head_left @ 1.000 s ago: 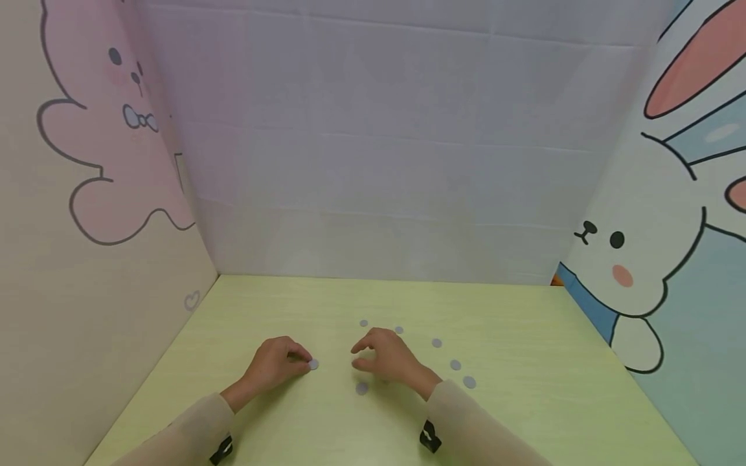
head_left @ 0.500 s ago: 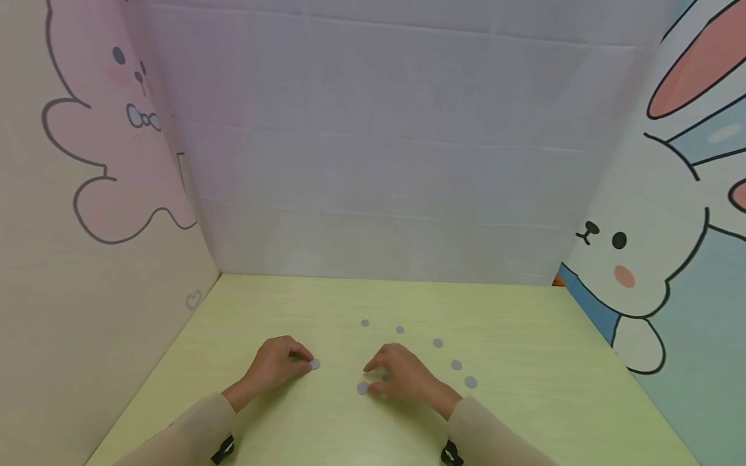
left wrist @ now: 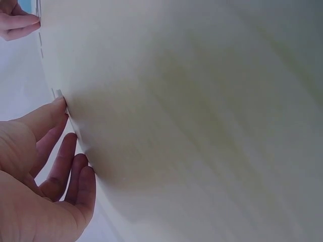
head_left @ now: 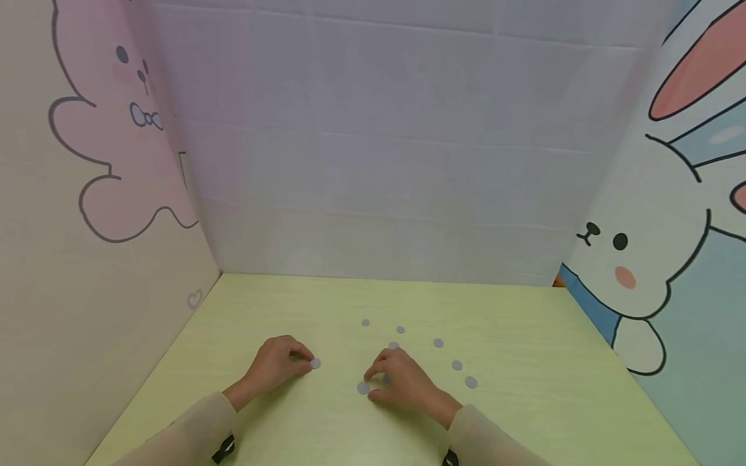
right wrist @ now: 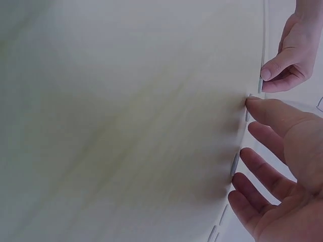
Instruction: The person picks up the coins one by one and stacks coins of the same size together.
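Observation:
Several flat, round, grey coin-like discs lie on the pale yellow table. At the left, my left hand pinches the edge of one disc between thumb and index finger; the disc stays flat on the surface. My right hand is over the middle of the table, with its thumb and index fingertip at either side of another disc. In the right wrist view the thumb touches that disc. Under the right hand's fingers a further disc is partly hidden, and one more disc shows just behind the knuckles.
Beyond and right of the right hand, more discs form a curve, from a far disc to a near right disc. A white cloth wall closes off the back. Printed side panels with a pink figure and a rabbit flank the table.
My right hand has moved right and toward me, its thumb and index finger coming to the near middle disc and drawing closer together. The left hand keeps its disc in nearly the same place.

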